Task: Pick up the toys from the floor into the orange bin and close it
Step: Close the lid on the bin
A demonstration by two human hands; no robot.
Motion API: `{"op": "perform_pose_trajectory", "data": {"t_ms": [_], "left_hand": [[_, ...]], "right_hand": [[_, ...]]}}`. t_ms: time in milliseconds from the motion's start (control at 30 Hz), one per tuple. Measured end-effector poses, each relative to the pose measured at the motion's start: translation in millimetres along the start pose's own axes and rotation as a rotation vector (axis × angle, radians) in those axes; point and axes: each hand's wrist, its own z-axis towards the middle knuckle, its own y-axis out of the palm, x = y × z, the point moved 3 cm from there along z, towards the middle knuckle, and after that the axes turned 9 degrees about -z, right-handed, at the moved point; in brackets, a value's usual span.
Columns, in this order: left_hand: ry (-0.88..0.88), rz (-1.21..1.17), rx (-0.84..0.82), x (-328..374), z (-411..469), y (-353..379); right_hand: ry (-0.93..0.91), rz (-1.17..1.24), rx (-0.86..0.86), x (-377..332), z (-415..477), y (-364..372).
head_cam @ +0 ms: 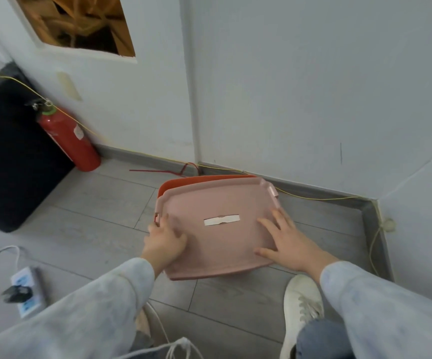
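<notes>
Your pink lid [217, 229] sits on top of the orange bin [183, 183], slightly askew, so that a strip of the bin's orange rim shows along the lid's far-left edge; the bin stands on the grey floor [100, 203] close to the white wall [300, 86], near the corner. A strip of white tape [221, 220] lies across the middle of the lid.

Your left hand [164, 243] is curled over the lid's near-left edge, fingers bent onto the top surface and gripping the rim beside a small side latch [157, 218]. Your right hand [286, 239] lies flat and spread on the lid's right side — fingers splayed, palm down, thumb along the near edge, pressing rather than grasping. Both sleeves are pale grey.

Your white shoe [301, 304] is planted just in front of the bin (blue denim shows above it). A thin yellow wire [310, 198] runs along the skirting behind the bin, and a red cord [157, 171] lies on the floor to its far left. Further left, a red fire extinguisher [68, 136] leans against the wall beside a black cabinet [10, 161]. A white power strip [28, 288] with a dark plug lies well apart at the lower left — its cable loops away across the floor.
</notes>
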Motion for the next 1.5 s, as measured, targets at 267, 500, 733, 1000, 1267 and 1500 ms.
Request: {"op": "perform_pose_trajectory", "data": {"t_ms": [267,500,733,1000,1267,1500], "left_hand": [[0.186,-0.245,0.174,13,14,-19],[0.259,0.078,0.076,-13,26,-3],[0.279,0.177,0.172,-21,17,13],[0.251,-0.028,0.192,-21,28,8],[0.218,-0.133,0.158,-25,37,7],[0.161,-0.038,0.073,-14,39,6]], "right_hand": [[0.027,-0.072,0.048,-9,17,1],[0.064,-0.035,0.051,-23,32,5],[0.075,-0.066,-0.03,-23,42,13],[0.098,0.076,0.066,-13,48,8],[0.21,0.102,0.089,-7,64,17],[0.159,-0.023,-0.056,3,71,-2]]}}
